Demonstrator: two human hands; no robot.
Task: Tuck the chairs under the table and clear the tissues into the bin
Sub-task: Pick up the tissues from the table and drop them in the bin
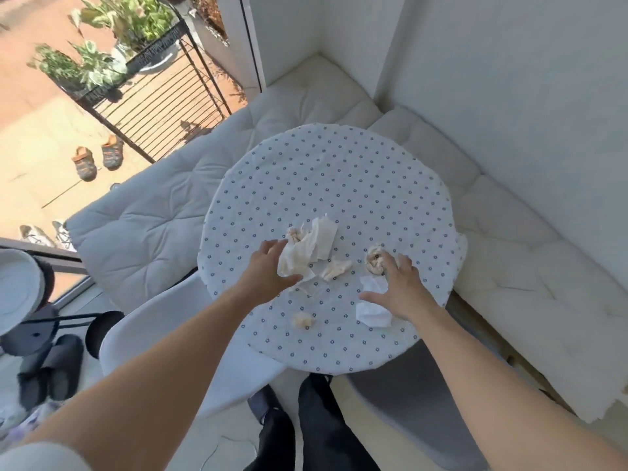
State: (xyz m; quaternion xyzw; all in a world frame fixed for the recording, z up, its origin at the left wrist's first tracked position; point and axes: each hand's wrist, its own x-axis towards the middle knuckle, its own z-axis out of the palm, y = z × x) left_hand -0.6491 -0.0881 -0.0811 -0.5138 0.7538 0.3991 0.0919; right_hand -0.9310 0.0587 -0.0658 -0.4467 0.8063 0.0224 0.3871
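A round table [339, 171] with a dotted cloth carries several used tissues. My left hand [268, 270] pinches a large white tissue [306, 248] between thumb and fingers. My right hand [399, 288] is spread over a white tissue [372, 314], its fingertips touching a crumpled brownish wad [373, 260]. A small beige scrap [336, 268] lies between my hands. Another small wad [303, 320] sits near the table's front edge. A white chair [153, 321] stands partly under the table at the left, a grey chair [407, 396] at the right front.
A cushioned white corner bench [509, 266] wraps the far and right sides of the table. A black stand with a white round top [20, 294] and dark slippers [64, 365] are at the left. My legs [306, 430] stand between the chairs. No bin is in view.
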